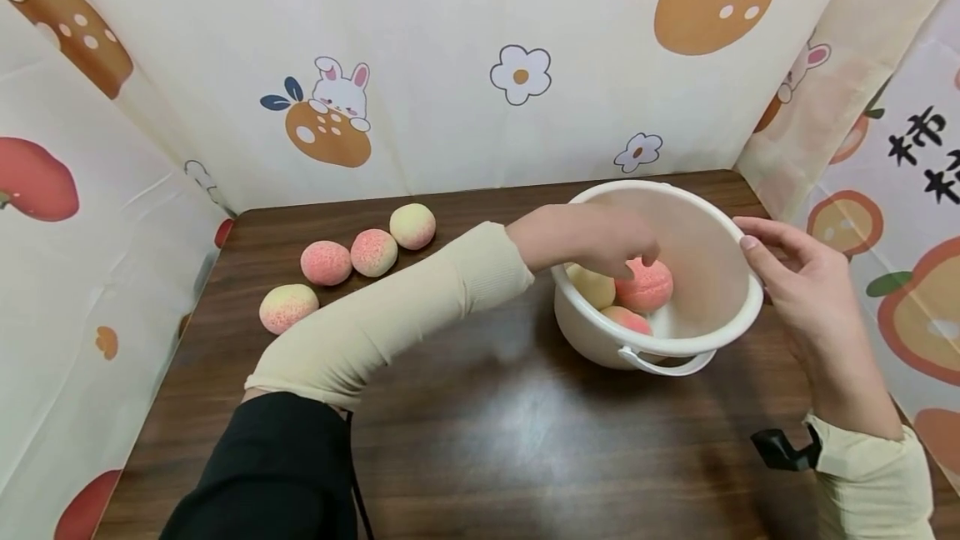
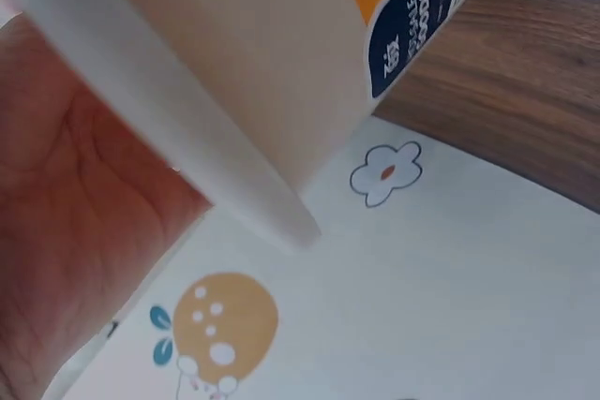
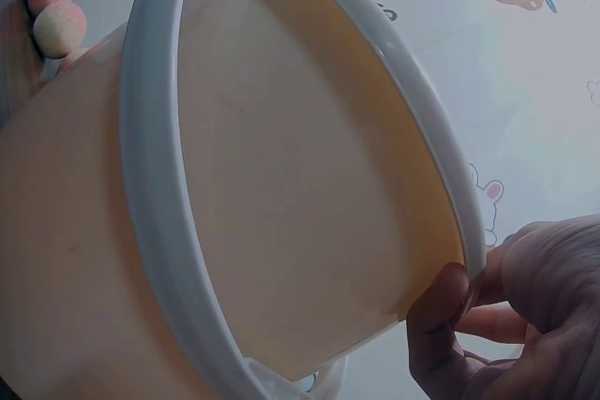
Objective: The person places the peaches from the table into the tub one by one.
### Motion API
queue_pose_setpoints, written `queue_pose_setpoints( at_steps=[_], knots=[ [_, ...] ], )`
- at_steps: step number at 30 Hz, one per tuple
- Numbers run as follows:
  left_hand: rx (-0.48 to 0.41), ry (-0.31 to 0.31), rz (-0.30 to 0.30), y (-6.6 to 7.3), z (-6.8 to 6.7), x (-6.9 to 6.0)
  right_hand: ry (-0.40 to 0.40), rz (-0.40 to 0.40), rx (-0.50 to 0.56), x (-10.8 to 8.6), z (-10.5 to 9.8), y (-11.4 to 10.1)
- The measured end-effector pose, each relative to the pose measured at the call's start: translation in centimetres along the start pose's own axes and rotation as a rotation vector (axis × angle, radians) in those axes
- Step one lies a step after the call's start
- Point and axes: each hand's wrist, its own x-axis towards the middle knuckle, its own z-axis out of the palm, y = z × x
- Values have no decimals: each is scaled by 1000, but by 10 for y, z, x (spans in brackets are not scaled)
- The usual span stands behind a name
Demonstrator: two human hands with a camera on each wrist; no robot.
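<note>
A white round bucket (image 1: pixel 705 273) stands at the right of the table with several peaches in it. My left hand (image 1: pixel 600 240) reaches over its near-left rim, fingers pointing down at the top of a pink peach (image 1: pixel 647 288). Whether the fingertips touch that peach is hard to tell. Beside it lie a pale yellow peach (image 1: pixel 592 286) and a partly covered pink one (image 1: pixel 626 320). The left wrist view shows the palm (image 2: pixel 84 203) beside the bucket wall, the fingers hidden. My right hand (image 3: pixel 525 316) pinches the bucket's right rim between thumb and fingers.
Several peaches (image 1: pixel 326 263) lie on the left of the dark wooden table (image 1: pixel 480 440), beyond my left forearm. A handle (image 1: pixel 667 363) hangs on the bucket's near side. Printed cloth (image 1: pixel 450 65) walls the back and sides.
</note>
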Motion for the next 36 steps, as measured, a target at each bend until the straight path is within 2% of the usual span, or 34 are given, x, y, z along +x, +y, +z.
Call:
queue_pose_setpoints(
  at_steps=[5, 9, 12, 17, 20, 24, 29, 36],
  knots=[
    [-64, 44, 32, -4, -3, -14, -2, 15, -21, 1, -1, -1],
    [-51, 86, 36, -3, -3, -27, -6, 19, -8, 0, -1, -1],
    [-20, 150, 41, 0, -1, -37, -7, 13, -14, 0, -1, 0],
    [16, 289, 11, 5, 5, -53, -7, 4, -31, 1, -1, 0],
    [3, 362, 11, 7, 8, -63, -7, 6, 1, 1, -1, 0],
    [-54, 436, 15, 6, 16, -78, -7, 9, 18, 1, -1, 0],
    [-109, 512, -20, 5, 26, -95, -8, 7, -2, 1, -1, -1],
    [-172, 611, -63, -4, 44, -111, -19, 17, -61, 3, -2, -2]
  ],
)
